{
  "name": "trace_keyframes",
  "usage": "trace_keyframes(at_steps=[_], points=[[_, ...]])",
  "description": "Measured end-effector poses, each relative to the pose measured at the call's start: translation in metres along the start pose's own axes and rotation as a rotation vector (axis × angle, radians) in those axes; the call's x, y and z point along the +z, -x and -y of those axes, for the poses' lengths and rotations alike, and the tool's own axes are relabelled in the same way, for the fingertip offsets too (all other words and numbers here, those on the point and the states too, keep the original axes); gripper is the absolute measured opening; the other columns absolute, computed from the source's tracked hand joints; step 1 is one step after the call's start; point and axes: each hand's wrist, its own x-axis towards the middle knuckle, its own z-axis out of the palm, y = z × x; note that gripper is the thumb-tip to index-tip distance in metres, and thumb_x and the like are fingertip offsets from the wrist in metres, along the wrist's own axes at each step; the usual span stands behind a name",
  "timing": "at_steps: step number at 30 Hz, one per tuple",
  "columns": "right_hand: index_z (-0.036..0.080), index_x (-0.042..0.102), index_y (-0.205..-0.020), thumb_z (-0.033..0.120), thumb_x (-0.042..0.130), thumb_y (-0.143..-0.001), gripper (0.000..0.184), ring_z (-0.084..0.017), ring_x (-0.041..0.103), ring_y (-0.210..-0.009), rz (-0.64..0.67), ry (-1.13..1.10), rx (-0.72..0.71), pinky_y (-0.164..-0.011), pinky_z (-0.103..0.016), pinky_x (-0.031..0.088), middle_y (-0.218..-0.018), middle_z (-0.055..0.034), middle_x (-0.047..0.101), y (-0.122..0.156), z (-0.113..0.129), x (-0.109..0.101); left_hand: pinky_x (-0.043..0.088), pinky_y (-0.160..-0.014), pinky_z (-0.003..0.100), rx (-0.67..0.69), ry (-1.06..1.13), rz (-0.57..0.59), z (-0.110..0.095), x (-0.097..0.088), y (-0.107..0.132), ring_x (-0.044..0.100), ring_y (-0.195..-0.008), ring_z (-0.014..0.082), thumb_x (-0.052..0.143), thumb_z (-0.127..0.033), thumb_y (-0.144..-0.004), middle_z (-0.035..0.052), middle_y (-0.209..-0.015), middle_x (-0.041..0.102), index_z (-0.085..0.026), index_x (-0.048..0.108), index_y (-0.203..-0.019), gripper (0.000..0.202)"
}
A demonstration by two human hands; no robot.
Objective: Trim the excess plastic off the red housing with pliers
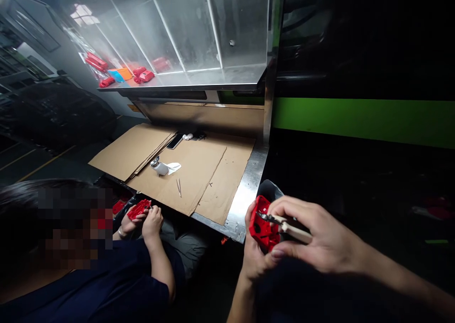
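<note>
Right hand [320,240] is reaching in palm-down, fingers curled. Far up-left of it, a clear-walled shelf [199,85] is holding red pieces [144,75]. Left hand [253,259] is cupping a red plastic part [262,230] from below, while right fingers [287,204] are pinching a beige-handled blade [293,229] against its top.

The red part [262,229] looked like glossy plastic; matt brown cardboard [199,169] covered the bench [246,195], whose bare steel edge was scuffed.
</note>
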Motion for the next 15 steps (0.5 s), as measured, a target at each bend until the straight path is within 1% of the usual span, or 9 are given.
trace_keyframes(at_steps=[1, 3, 4, 6, 9, 11, 12, 14, 15], points=[[0.019, 0.061, -0.095, 0.033, 0.071, -0.089, 0.018, -0.012, 0.058, -0.083, 0.029, -0.087, 0.059, -0.075, -0.024, 0.048, -0.095, 0.0003, 0.063, -0.001, 0.002, 0.004, 0.05, -0.103, 0.053, 0.034, -0.014, 0.061, 0.009, 0.011, 0.003, 0.063, -0.111, 0.036, 0.085, -0.069, -0.058, 0.0121, -0.117, 0.063, -0.025, 0.024, -0.153, 0.121], [0.017, 0.06, -0.092, 0.031, 0.068, -0.092, 0.016, -0.012, 0.058, -0.08, 0.056, -0.22, 0.128, -0.074, -0.024, 0.047, -0.089, 0.0008, 0.064, -0.002, 0.004, 0.01, 0.049, -0.104, 0.051, 0.096, -0.059, 0.161, 0.017, 0.016, 0.005, 0.065, -0.103, 0.0302, 0.081, -0.058, -0.074, 0.0095, -0.112, 0.064, -0.03, 0.017, -0.154, 0.106], [0.017, 0.059, -0.09, 0.031, 0.067, -0.093, 0.017, -0.011, 0.058, -0.079, 0.068, -0.283, 0.133, -0.073, -0.023, 0.047, -0.087, 0.0006, 0.064, -0.003, 0.003, 0.011, 0.048, -0.105, 0.051, 0.135, -0.069, 0.169, 0.017, 0.014, 0.005, 0.065, -0.104, 0.0293, 0.08, -0.056, -0.076, 0.0086, -0.113, 0.064, -0.033, 0.018, -0.153, 0.101], [0.016, 0.058, -0.088, 0.032, 0.066, -0.093, 0.019, -0.011, 0.058, -0.078, 0.086, -0.379, 0.105, -0.073, -0.023, 0.048, -0.085, 0.0003, 0.063, -0.004, 0.001, 0.012, 0.044, -0.111, 0.051, 0.197, -0.036, 0.221, 0.012, 0.008, 0.003, 0.062, -0.115, 0.0294, 0.079, -0.052, -0.08, 0.0078, -0.125, 0.061, -0.04, 0.018, -0.152, 0.095], [0.016, 0.058, -0.088, 0.03, 0.062, -0.096, 0.016, -0.011, 0.058, -0.077, 0.061, -0.408, 0.071, -0.072, -0.023, 0.05, -0.085, -0.0001, 0.062, -0.002, -0.003, 0.014, 0.04, -0.115, 0.052, 0.245, 0.031, 0.288, 0.007, 0.007, 0.001, 0.057, -0.124, 0.0294, 0.076, -0.049, -0.084, 0.0064, -0.135, 0.056, -0.046, 0.02, -0.151, 0.087], [0.017, 0.058, -0.088, 0.028, 0.06, -0.096, 0.013, -0.01, 0.058, -0.075, -0.007, -0.376, 0.056, -0.069, -0.022, 0.05, -0.084, -0.0002, 0.062, 0.001, -0.003, 0.02, 0.044, -0.11, 0.049, 0.25, 0.038, 0.298, 0.007, 0.012, -0.001, 0.061, -0.117, 0.0284, 0.074, -0.049, -0.085, 0.0066, -0.129, 0.058, -0.045, 0.024, -0.15, 0.082], [0.017, 0.057, -0.087, 0.025, 0.059, -0.095, 0.011, -0.01, 0.057, -0.073, -0.066, -0.344, 0.037, -0.066, -0.021, 0.049, -0.083, -0.0001, 0.061, 0.002, -0.002, 0.024, 0.046, -0.107, 0.048, 0.247, 0.044, 0.301, 0.009, 0.016, -0.001, 0.062, -0.115, 0.0285, 0.073, -0.05, -0.085, 0.0073, -0.126, 0.059, -0.043, 0.027, -0.149, 0.079], [0.018, 0.057, -0.085, 0.018, 0.059, -0.089, 0.005, -0.01, 0.056, -0.07, -0.226, -0.246, -0.034, -0.063, -0.021, 0.048, -0.08, 0.0005, 0.06, 0.003, 0.0, 0.034, 0.048, -0.104, 0.049, 0.223, 0.063, 0.299, 0.012, 0.026, -0.002, 0.063, -0.11, 0.0302, 0.074, -0.054, -0.082, 0.0093, -0.12, 0.061, -0.037, 0.031, -0.147, 0.079], [0.018, 0.056, -0.084, 0.014, 0.059, -0.085, 0.005, -0.011, 0.057, -0.07, -0.305, -0.184, -0.085, -0.062, -0.021, 0.048, -0.079, 0.0006, 0.06, 0.003, 0.0, 0.039, 0.048, -0.103, 0.051, 0.196, 0.07, 0.294, 0.011, 0.03, -0.003, 0.063, -0.109, 0.032, 0.074, -0.059, -0.079, 0.011, -0.117, 0.061, -0.032, 0.031, -0.146, 0.084]])
